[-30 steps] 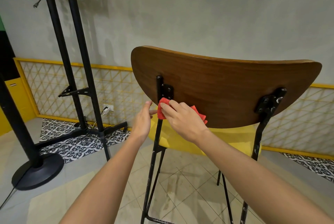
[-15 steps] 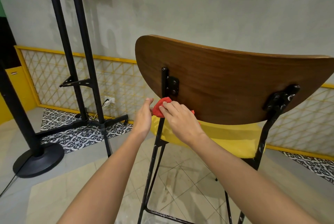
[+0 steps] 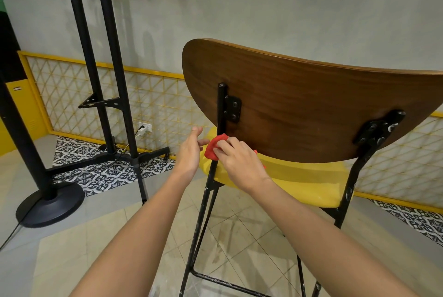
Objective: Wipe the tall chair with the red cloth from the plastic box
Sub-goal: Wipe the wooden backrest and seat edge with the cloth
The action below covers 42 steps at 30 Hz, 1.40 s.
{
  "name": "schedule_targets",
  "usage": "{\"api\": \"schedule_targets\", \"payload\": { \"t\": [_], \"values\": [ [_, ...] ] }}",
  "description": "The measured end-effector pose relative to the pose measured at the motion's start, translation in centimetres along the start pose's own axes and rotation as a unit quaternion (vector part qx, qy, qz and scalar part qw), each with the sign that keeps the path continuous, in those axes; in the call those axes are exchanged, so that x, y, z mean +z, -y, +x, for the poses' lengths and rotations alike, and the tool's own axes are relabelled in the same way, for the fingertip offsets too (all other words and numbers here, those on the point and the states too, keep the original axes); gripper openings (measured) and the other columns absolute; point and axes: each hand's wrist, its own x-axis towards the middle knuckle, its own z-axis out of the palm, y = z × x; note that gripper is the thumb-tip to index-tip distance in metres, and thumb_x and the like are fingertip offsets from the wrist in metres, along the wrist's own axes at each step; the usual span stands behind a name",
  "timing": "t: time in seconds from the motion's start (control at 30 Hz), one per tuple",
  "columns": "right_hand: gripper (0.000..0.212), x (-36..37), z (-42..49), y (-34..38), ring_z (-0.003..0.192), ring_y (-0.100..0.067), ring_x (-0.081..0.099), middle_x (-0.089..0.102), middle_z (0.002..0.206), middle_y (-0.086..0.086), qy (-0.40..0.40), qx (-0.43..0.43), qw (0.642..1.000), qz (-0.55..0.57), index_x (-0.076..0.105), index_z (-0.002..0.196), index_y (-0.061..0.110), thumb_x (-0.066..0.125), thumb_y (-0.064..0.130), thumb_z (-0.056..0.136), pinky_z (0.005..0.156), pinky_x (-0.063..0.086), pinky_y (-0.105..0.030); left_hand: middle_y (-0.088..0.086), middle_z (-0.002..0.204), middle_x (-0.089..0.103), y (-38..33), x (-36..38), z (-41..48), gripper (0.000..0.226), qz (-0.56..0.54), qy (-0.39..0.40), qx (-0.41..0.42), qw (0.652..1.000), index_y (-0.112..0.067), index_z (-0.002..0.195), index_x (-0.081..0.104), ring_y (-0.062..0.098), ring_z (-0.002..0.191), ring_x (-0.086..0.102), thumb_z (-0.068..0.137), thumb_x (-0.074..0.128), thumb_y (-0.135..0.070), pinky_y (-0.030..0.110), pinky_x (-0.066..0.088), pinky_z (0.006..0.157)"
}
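Observation:
The tall chair (image 3: 299,104) has a curved brown wooden backrest, a yellow seat and thin black metal legs, and I see it from behind. My right hand (image 3: 239,164) presses the red cloth (image 3: 214,146) against the chair's left black upright, just below the backrest. Most of the cloth is hidden under my fingers. My left hand (image 3: 190,152) hovers just left of that upright with fingers spread, holding nothing. The plastic box is out of view.
A black stand with two tall poles (image 3: 105,80) rises at the left, its feet on a patterned floor strip. A black pole on a round base (image 3: 48,205) stands at far left. A yellow lattice panel (image 3: 155,104) lines the grey wall behind.
My right hand and the cloth have slid slightly down the left upright. The view has dropped a little and shifted, so the chair sits more to the right.

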Motion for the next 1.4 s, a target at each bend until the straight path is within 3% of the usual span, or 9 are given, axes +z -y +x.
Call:
{"api": "schedule_targets", "payload": {
  "t": [0.13,0.27,0.43,0.6,0.73,0.93,1.07,1.27,1.4],
  "values": [
    [0.026,-0.9,0.6,-0.1,0.083,-0.02,0.058,0.064,0.09,0.0,-0.007,-0.038,0.998,-0.045,0.073,0.091,0.013,0.074,0.01,0.066,0.061,0.045,-0.028,0.001,0.115,0.064,0.3,-0.1,0.3,0.051,0.006,-0.006,0.0,1.0,-0.028,0.136,0.047,0.022,0.117,0.052,0.1,0.018,-0.049,0.048,0.031,0.109],
    [0.036,-2.9,2.7,-0.1,0.089,-0.022,0.058,0.063,0.092,0.0,-0.07,-0.064,0.993,-0.075,0.07,0.096,0.01,0.038,0.01,0.081,0.064,0.043,-0.029,0.006,0.114,0.066,0.1,-0.2,0.5,0.05,0.001,-0.027,-0.005,1.0,-0.032,0.109,0.063,0.024,0.111,0.057,0.097,0.02,-0.054,0.047,0.039,0.104],
    [0.017,-3.8,4.5,-0.5,0.098,-0.02,0.057,0.063,0.091,0.002,-0.002,-0.073,0.981,-0.18,0.072,0.089,0.015,0.068,0.023,0.075,0.066,0.041,-0.028,0.0,0.106,0.063,0.0,-0.3,0.5,0.052,-0.018,-0.025,-0.006,1.0,-0.026,0.133,0.051,0.023,0.114,0.054,0.101,0.017,-0.047,0.047,0.034,0.106],
    [0.027,-1.7,2.5,0.3,0.116,-0.021,0.052,0.065,0.108,0.0,0.077,-0.087,0.972,-0.202,0.07,0.102,0.016,0.065,0.029,0.079,0.074,0.043,-0.028,0.003,0.115,0.064,0.4,-0.5,0.5,0.052,-0.028,-0.018,0.0,0.999,-0.025,0.137,0.048,0.022,0.114,0.053,0.101,0.016,-0.046,0.042,0.035,0.103],
    [0.024,-1.0,2.9,0.3,0.105,-0.023,0.05,0.067,0.095,-0.002,0.076,-0.096,0.976,-0.177,0.072,0.089,0.014,0.075,0.028,0.069,0.068,0.042,-0.03,0.002,0.107,0.066,0.9,-0.5,0.7,0.054,-0.042,-0.026,-0.004,0.999,-0.024,0.134,0.052,0.023,0.112,0.055,0.101,0.016,-0.046,0.037,0.036,0.096],
    [0.028,-1.6,3.3,-1.4,0.108,-0.025,0.054,0.065,0.108,-0.005,-0.008,-0.085,0.983,-0.161,0.067,0.102,0.01,0.042,0.014,0.088,0.071,0.044,-0.031,-0.001,0.104,0.067,1.3,-0.3,1.1,0.052,-0.044,-0.024,-0.018,0.999,-0.032,0.119,0.059,0.023,0.11,0.056,0.1,0.014,-0.049,0.046,0.037,0.104],
    [0.025,-0.2,1.8,-1.1,0.104,-0.025,0.056,0.065,0.107,-0.004,0.028,-0.119,0.983,-0.139,0.068,0.098,0.012,0.047,0.015,0.086,0.069,0.045,-0.032,0.005,0.116,0.066,1.6,0.0,1.0,0.055,-0.037,-0.003,-0.019,0.999,-0.026,0.127,0.058,0.022,0.115,0.055,0.1,0.016,-0.049,0.046,0.036,0.107],
    [0.041,1.2,0.8,-0.2,0.091,-0.023,0.057,0.067,0.095,0.001,0.066,-0.124,0.989,-0.046,0.069,0.087,0.016,0.028,0.011,0.081,0.065,0.044,-0.032,0.002,0.113,0.063,2.0,0.0,0.9,0.053,-0.028,0.008,-0.018,0.999,-0.022,0.127,0.057,0.018,0.11,0.054,0.102,0.017,-0.045,0.032,0.038,0.093],
    [0.035,0.3,1.2,-0.7,0.095,-0.023,0.058,0.064,0.103,-0.001,0.03,-0.096,0.993,-0.066,0.068,0.095,0.015,0.037,0.011,0.08,0.064,0.044,-0.03,0.004,0.107,0.067,1.9,-0.2,1.1,0.053,-0.027,-0.002,-0.019,0.999,-0.026,0.122,0.06,0.021,0.113,0.056,0.101,0.017,-0.047,0.044,0.036,0.106]
  ]
}}
